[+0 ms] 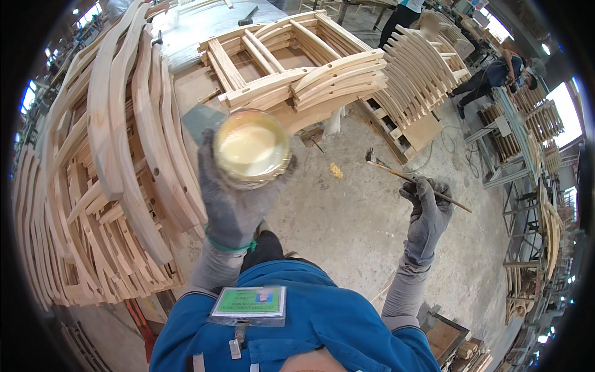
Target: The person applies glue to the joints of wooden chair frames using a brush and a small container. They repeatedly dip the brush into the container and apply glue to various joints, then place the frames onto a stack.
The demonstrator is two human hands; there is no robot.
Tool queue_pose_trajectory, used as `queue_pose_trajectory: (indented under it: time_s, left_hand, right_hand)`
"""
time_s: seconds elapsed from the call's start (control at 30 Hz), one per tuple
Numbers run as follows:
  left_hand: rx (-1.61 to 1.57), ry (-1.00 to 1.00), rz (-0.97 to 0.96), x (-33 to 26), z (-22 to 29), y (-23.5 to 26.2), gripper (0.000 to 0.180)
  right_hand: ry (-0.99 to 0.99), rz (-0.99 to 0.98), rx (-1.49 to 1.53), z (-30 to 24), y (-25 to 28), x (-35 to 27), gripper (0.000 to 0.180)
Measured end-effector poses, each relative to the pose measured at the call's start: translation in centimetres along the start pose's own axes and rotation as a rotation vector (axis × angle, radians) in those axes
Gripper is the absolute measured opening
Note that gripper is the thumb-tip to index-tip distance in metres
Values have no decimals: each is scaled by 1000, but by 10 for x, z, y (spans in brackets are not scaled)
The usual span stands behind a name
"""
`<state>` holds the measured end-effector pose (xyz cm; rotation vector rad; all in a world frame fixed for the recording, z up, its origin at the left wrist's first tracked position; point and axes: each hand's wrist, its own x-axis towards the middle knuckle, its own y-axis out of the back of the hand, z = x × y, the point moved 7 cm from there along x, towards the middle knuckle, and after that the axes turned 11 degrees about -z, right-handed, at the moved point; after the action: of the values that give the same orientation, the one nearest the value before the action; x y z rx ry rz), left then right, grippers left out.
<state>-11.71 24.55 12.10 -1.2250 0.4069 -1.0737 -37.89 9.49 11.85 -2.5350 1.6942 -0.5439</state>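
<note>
Open can [250, 181], mouth toward camera, within gloved left grip [238, 214]

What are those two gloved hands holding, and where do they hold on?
The left hand holds a can around its side; the right hand holds a thin brush around its middle.

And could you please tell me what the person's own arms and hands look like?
The left hand and right hand wear grey gloves. A green cord is tied around the left wrist. Grey sleeves cover the forearms, and blue sleeves cover the upper arms.
</note>
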Motion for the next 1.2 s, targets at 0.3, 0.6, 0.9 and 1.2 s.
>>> queue_pose_trajectory:
  time_s: [0.3,0.6,0.9,1.2]
  left_hand:
    - [75,167,6,102,-67,68,51]
    - [83,235,32,247,-67,115,49]
    - [230,-64,123,333,-45,159,45]
    - [610,-36,44,362,-63,171,44]
  right_hand:
    - [178,-437,-150,-17,-80,90,25]
    - [150,-506,-358,63,-148,247,15]
    - [303,-628,-383,103,-170,271,12]
    - [-192,-285,50,156,-138,331,18]
